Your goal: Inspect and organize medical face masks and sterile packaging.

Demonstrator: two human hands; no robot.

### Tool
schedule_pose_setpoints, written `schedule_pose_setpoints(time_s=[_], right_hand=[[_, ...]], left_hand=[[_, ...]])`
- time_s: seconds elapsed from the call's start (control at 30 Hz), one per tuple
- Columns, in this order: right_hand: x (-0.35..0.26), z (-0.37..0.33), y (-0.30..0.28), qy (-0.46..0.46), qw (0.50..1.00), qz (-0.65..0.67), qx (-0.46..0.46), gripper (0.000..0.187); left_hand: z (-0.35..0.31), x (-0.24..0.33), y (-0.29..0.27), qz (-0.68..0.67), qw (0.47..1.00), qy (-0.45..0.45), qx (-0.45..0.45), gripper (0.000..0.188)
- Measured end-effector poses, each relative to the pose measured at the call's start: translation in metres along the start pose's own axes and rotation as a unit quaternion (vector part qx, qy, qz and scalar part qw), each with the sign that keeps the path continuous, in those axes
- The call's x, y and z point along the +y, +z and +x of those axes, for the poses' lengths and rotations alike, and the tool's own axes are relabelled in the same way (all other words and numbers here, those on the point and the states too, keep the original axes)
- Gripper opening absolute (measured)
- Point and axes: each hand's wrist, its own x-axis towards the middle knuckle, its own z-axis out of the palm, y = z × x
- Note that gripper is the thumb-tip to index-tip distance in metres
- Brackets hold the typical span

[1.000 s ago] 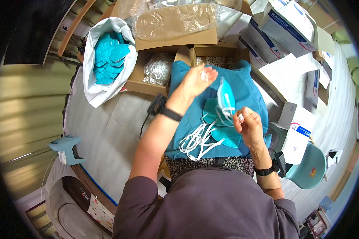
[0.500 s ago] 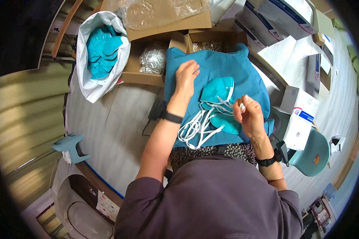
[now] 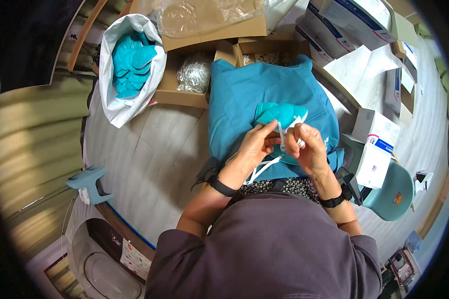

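Observation:
A teal face mask (image 3: 280, 112) lies on a blue-green cloth (image 3: 234, 94) spread over my lap. My left hand (image 3: 257, 146) is at the mask's near edge, its thumb and fingers closed around a white elastic strap (image 3: 281, 135). My right hand (image 3: 309, 149) is curled beside it, with small white pieces (image 3: 301, 143) held in the bent fingers; their kind is too small to make out. More white straps (image 3: 259, 170) trail below my left hand. Part of the mask is hidden behind both hands.
A white sack (image 3: 157, 74) of teal masks stands at the far left. Beyond the cloth are a cardboard box (image 3: 179, 98) with a clear-white bundle and another box (image 3: 292, 46) with small white pieces. White cartons (image 3: 376, 149) and a teal stool (image 3: 391, 192) are on the right.
My left hand has come down and right from the cloth's upper left to the mask and grasped a strap. The mask has tilted and shifted slightly right. The right hand stays close by.

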Motion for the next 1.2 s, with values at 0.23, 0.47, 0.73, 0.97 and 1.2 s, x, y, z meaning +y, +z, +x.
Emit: schedule_pose_setpoints(time_s=[0.23,0.47,0.73,0.97,1.2], right_hand=[[-0.012,-0.012,-0.008,-0.028,0.998,-0.047,0.015,0.037],[-0.037,0.018,-0.039,-0.149,0.871,-0.355,0.305,0.017],[-0.045,0.022,0.008,-0.235,0.858,-0.449,0.086,0.028],[-0.012,0.030,0.002,-0.146,0.935,-0.311,0.085,0.013],[-0.021,0.026,-0.003,-0.047,0.973,-0.224,0.028,0.022]], left_hand=[[-0.010,0.027,0.035,0.240,0.866,0.428,0.098,0.020],[-0.029,0.053,0.047,0.476,0.625,0.599,0.153,0.020],[-0.038,0.050,0.059,0.483,0.653,0.564,0.148,0.014],[-0.031,0.037,0.060,0.421,0.702,0.569,0.071,0.021],[-0.036,0.033,0.054,0.431,0.741,0.513,0.049,0.027]])
